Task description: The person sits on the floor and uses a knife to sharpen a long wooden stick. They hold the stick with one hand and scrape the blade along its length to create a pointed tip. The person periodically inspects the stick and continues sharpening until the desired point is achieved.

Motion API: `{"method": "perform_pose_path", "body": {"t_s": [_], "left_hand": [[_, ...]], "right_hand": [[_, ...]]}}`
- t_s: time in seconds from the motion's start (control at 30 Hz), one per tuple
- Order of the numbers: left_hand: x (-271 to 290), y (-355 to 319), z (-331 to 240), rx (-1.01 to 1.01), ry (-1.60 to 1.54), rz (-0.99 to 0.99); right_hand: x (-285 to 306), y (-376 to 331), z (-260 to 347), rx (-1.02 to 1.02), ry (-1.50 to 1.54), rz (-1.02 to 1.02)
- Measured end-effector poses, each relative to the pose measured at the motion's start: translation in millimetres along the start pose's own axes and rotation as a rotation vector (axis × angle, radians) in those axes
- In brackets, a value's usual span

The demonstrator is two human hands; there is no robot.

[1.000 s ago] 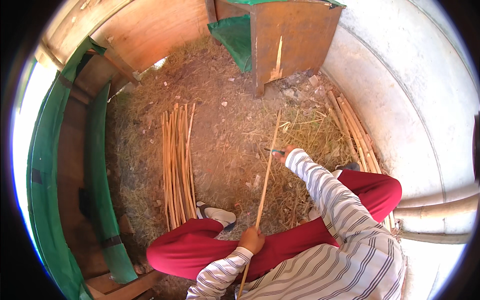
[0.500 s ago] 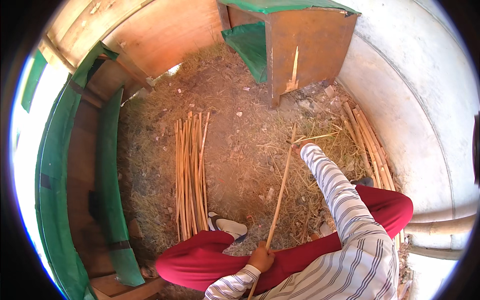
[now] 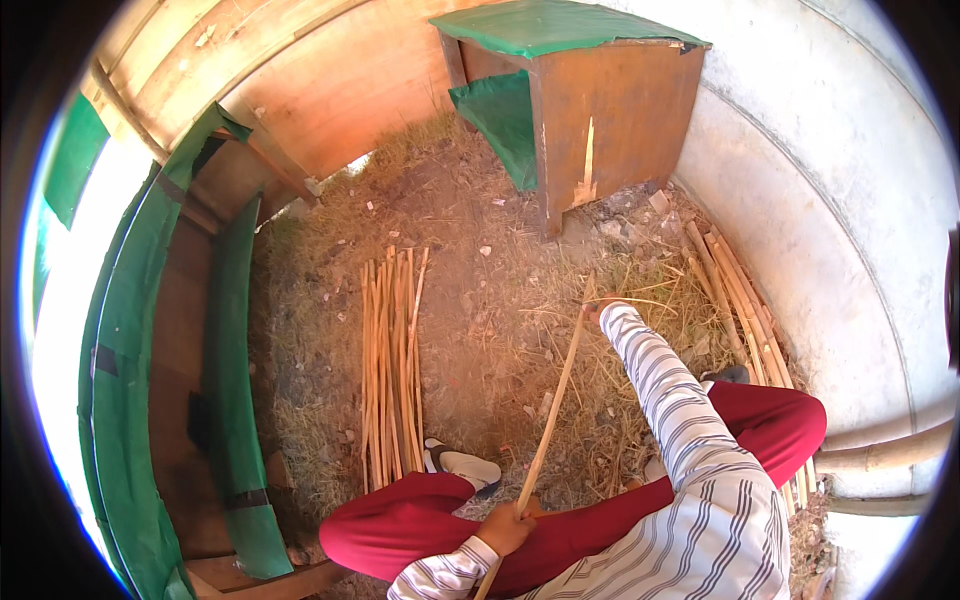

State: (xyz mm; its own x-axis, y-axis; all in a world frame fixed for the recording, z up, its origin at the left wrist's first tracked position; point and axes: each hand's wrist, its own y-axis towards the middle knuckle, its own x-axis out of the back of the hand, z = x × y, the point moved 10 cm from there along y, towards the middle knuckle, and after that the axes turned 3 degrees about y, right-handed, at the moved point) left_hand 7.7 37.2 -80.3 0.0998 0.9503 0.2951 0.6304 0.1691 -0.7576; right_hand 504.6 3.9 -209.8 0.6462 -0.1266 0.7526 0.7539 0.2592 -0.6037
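Note:
A long, thin bamboo strip [image 3: 556,410] slants from my lap up to my outstretched right arm. My left hand [image 3: 507,528] is closed around its lower part, above my thigh. Near the strip's far end, my right hand [image 3: 597,309] is closed beside it. A small dark tip pokes out at that hand, but what it grips is too small to make out. A pale, thin sliver curves off to the right of the right hand. To the left, a bundle of bamboo strips [image 3: 392,360] lies on the ground.
Along the pale wall [image 3: 820,190] at right, longer bamboo pieces [image 3: 745,300] are stacked. A wooden cabinet with a green cover [image 3: 620,120] stands at the back. Green-covered wooden shelving [image 3: 235,380] lines the left side. Shavings and dry grass litter the ground [image 3: 480,330].
My left hand has shifted slightly down and left with the strip's lower end. The right hand sits slightly nearer in the picture, and the view has tilted a little.

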Motion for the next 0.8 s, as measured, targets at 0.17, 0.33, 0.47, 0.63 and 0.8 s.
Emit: {"method": "perform_pose_path", "body": {"t_s": [0.17,0.33,0.47,0.63,0.8], "left_hand": [[9.9,-25.8,-29.1,-0.087,0.274,-0.128],[10.9,-20.0,-27.3,-0.073,0.208,-0.027],[5.7,-19.7,-4.0,0.023,-0.074,0.087],[1.7,-33.9,0.1,0.225,-0.323,0.163],[6.5,-8.9,-21.2,0.201,-0.22,0.196]], "right_hand": [[21.4,-15.9,-11.2,0.063,-0.013,-0.037],[17.1,13.6,-38.5,-0.031,0.052,-0.107],[4.7,14.5,-22.9,-0.058,0.099,-0.001],[-67.0,71.2,-11.5,-0.031,0.73,0.239],[-47.4,69.9,-57.2,-0.076,1.18,0.346]]}}
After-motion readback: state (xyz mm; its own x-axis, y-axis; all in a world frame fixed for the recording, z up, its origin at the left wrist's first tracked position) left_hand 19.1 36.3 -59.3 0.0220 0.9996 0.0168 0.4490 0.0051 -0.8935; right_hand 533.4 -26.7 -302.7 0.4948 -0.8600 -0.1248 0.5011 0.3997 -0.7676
